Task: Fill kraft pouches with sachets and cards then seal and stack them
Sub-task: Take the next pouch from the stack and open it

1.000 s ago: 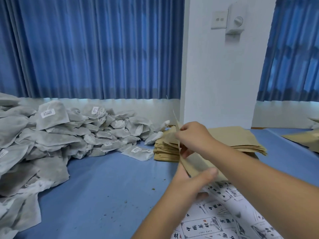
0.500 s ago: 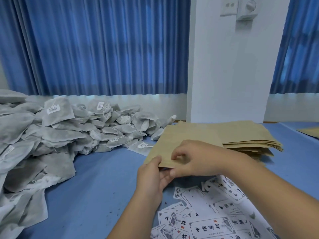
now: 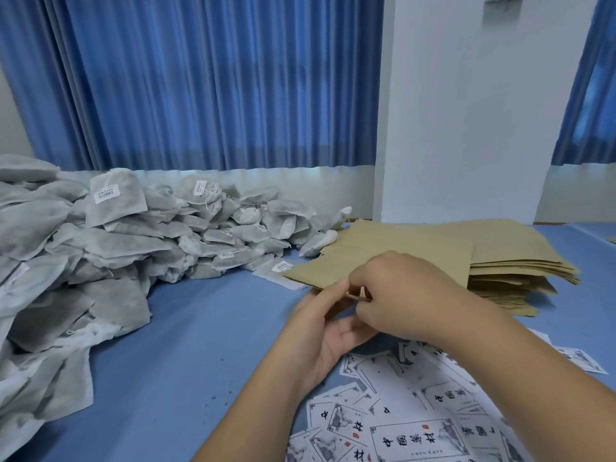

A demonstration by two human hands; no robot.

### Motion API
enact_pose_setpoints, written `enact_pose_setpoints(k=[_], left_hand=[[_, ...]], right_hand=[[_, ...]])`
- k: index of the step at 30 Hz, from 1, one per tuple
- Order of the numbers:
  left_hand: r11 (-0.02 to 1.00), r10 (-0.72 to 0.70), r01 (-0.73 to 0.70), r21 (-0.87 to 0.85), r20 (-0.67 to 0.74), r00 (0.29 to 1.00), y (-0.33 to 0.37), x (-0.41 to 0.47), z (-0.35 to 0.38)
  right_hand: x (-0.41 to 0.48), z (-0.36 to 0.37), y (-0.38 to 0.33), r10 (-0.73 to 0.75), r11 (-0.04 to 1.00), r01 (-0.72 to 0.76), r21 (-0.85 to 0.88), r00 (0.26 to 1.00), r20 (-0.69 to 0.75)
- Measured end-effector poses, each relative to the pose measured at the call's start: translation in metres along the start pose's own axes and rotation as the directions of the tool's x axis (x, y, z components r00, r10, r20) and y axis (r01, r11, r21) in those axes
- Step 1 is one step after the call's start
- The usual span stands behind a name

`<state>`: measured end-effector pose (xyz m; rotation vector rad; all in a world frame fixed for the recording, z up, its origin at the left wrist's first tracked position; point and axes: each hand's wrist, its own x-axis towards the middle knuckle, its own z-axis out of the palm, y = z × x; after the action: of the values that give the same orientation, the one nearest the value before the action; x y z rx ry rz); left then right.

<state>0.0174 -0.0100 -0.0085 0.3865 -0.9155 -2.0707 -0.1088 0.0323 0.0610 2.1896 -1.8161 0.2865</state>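
Note:
I hold one flat kraft pouch (image 3: 383,258) level above the blue table, its near edge towards me. My left hand (image 3: 320,331) supports that edge from below, thumb pressed on top. My right hand (image 3: 396,295) pinches the same edge from above, fingers curled at the pouch mouth. Behind the pouch lies a stack of kraft pouches (image 3: 520,261). A large heap of grey-white sachets (image 3: 133,241) fills the left side. Printed cards (image 3: 416,425) are scattered under my right forearm.
The blue table (image 3: 186,348) shows bare cloth between the sachet heap and my arms. A white pillar (image 3: 466,128) and blue curtains (image 3: 213,81) stand behind the table. One loose sachet (image 3: 280,271) lies just left of the held pouch.
The pouch went from upright near the stack to flat and level in both hands. My hands have closed together on its near edge, and the view has tilted down.

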Motion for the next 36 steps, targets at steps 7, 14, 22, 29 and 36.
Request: enact_pose_setpoints(k=[7, 14, 22, 29, 36], left_hand=[[0.996, 0.073, -0.072, -0.048, 0.027, 0.997, -0.006, -0.001, 0.001], [0.993, 0.120, -0.118, -0.032, 0.082, 0.989, -0.008, -0.002, -0.001], [0.992, 0.119, -0.120, 0.027, 0.049, 0.992, -0.010, -0.003, 0.000], [0.990, 0.115, -0.120, 0.075, 0.064, 0.991, -0.008, -0.007, 0.003], [0.984, 0.117, -0.117, 0.134, 0.011, 0.993, -0.010, -0.007, 0.007]], right_hand=[[-0.003, -0.004, 0.012, 0.036, 0.984, -0.045, 0.173, 0.998, 0.051], [-0.005, -0.013, 0.025, 0.060, 0.895, -0.119, 0.430, 0.987, 0.148], [-0.007, -0.017, 0.031, 0.053, 0.849, -0.140, 0.509, 0.982, 0.182], [-0.007, -0.018, 0.034, 0.025, 0.826, -0.147, 0.544, 0.974, 0.225], [-0.009, -0.018, 0.037, 0.036, 0.854, -0.120, 0.507, 0.984, 0.172]])
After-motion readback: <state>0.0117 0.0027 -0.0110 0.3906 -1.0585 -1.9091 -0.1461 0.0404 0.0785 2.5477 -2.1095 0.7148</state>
